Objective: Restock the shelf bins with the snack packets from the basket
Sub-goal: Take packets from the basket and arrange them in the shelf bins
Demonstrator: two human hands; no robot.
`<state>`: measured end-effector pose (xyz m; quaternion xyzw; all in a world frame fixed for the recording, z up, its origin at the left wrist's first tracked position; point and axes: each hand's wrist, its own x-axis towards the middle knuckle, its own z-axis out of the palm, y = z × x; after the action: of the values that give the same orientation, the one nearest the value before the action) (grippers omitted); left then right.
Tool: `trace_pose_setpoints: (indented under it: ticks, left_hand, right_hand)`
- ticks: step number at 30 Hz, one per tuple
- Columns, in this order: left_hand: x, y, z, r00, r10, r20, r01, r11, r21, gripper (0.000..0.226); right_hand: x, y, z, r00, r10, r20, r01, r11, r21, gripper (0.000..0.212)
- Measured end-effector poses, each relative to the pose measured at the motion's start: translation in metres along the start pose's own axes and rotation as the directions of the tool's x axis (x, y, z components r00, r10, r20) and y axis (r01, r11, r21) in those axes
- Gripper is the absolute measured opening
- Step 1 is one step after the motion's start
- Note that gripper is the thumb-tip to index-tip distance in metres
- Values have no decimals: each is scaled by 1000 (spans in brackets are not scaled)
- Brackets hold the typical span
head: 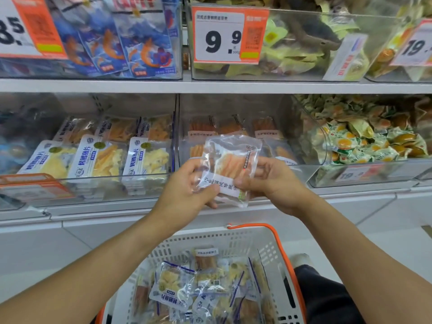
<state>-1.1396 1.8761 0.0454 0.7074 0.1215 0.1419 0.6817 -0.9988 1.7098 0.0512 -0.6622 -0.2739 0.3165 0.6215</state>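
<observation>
Both hands (187, 183) gripping packet (230, 164) edges, above basket (268, 242)

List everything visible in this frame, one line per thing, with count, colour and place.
held packet: one, clear with orange strips, before the middle bin
middle bin: one, clear, holds similar orange packets
fish-slice packets: several rows, white-blue, left bin
egg-print packets: a heap, green-yellow, right bin
shrimp packets: several, blue, upper left bin
price tag: one, orange-white, reads 9.9, upper shelf
basket: one, white with orange handle, below, holding mixed packets
left hand: grips the packet's left side
right hand: grips its right side
</observation>
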Motion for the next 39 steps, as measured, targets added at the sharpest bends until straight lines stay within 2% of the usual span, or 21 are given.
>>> trace_pose_setpoints:
  ticks: [2, 4, 5, 7, 9, 11, 13, 16, 19, 20, 24, 26, 27, 29, 31, 33, 35, 39]
  left_hand:
    - [2, 7, 4, 996, 88, 17, -90, 984, 152, 62]
    - [10, 17, 11, 983, 181, 8, -170, 906, 387, 83]
    - [16, 22, 15, 974, 227, 15, -206, 852, 482, 86]
    - [29, 27, 22, 949, 314, 26, -262, 741, 619, 71]
    - [41, 28, 26, 930, 368, -13, -256, 672, 695, 49]
    - [48, 24, 28, 917, 399, -21, -260, 634, 729, 44]
    - [52, 18, 28, 903, 427, 51, -292, 520, 803, 49]
    - [52, 11, 21, 934, 348, 84, -224, 386, 895, 53]
    - [47, 6, 14, 962, 251, 112, -159, 178, 971, 32]
    - [44, 5, 12, 964, 230, 132, -171, 159, 972, 26]
    - [43, 1, 3, 968, 186, 169, -206, 204, 957, 11]
    - [43, -3, 0, 956, 234, 176, -226, 208, 952, 9]
    - [42, -6, -1, 940, 282, 191, -249, 188, 950, 11]
    - [37, -11, -7, 900, 374, 226, -280, 98, 955, 24]
    - [34, -14, -16, 885, 419, 204, -250, 56, 967, 40]
    - [36, -16, -27, 897, 417, 145, -187, 63, 980, 56]
    - [39, -19, -34, 910, 402, 105, -177, 146, 973, 67]
    - [42, -22, -36, 925, 372, 80, -208, 316, 926, 63]
  right_hand:
    - [3, 0, -3, 993, -69, -100, 70, 998, 6, 40]
    - [7, -3, -5, 972, -115, -203, 131, 989, 65, 36]
    - [9, -4, -7, 961, -129, -245, 150, 986, 68, 35]
    - [11, -7, -9, 946, -162, -281, 159, 987, -35, 35]
    - [11, -8, -13, 951, -181, -251, 148, 978, -144, 47]
    - [11, -5, -18, 951, -190, -246, 152, 974, -167, 65]
    - [12, -3, -22, 918, -210, -337, 164, 973, -161, 67]
    - [16, -6, -29, 835, -181, -520, 137, 983, -123, 57]
    - [31, -16, -37, 808, -66, -585, 82, 997, 0, 50]
    - [41, -18, -38, 806, -46, -590, 56, 998, -2, 49]
    - [96, -23, -23, 843, 5, -538, -60, 994, -86, 46]
    - [123, -23, -11, 857, 80, -509, -181, 972, -153, 37]
    - [135, -22, -7, 862, 111, -494, -255, 938, -234, 32]
    - [150, -23, 2, 894, 102, -437, -343, 783, -518, 30]
    - [161, -21, 5, 937, 19, -349, -289, 602, -744, 41]
    - [166, -21, 8, 964, -8, -264, -226, 495, -839, 56]
    - [173, -20, 12, 979, -15, -203, -179, 407, -896, 63]
    - [184, -15, 19, 992, -50, -116, -95, 308, -946, 58]
